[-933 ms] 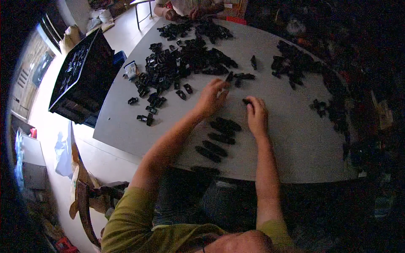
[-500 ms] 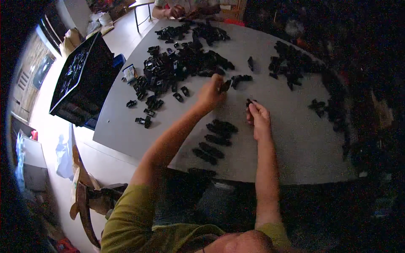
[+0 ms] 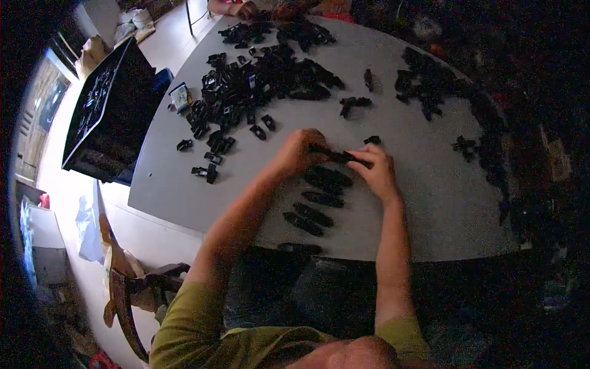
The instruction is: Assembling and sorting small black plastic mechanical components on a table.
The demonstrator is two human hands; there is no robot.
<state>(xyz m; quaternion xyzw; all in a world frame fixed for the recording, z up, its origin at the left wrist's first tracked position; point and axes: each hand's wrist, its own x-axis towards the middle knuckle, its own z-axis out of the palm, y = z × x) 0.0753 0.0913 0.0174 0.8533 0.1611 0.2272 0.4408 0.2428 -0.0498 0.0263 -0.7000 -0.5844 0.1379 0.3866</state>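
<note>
My left hand (image 3: 302, 150) and my right hand (image 3: 376, 171) have come together over the middle of the grey table (image 3: 430, 203). Between them is a long black plastic part (image 3: 337, 156), one end in the closed fingers of each hand. Its details are too dark to make out. Just beyond my right fingers lies a small black piece (image 3: 372, 140). On the near side of my hands, similar long black parts (image 3: 322, 198) lie in a slanted row reaching down to the table's front edge.
A big heap of black plastic pieces (image 3: 246, 86) covers the far left of the table, a small packet (image 3: 180, 97) beside it. More black parts (image 3: 421, 83) lie at the right. A black crate (image 3: 101, 117) stands left of the table. Another person's hand (image 3: 244, 10) shows at the far edge.
My left hand has come back from the heap toward me with a black part. Now my right hand grips that part too. A small black piece shows on the table beyond the right hand.
</note>
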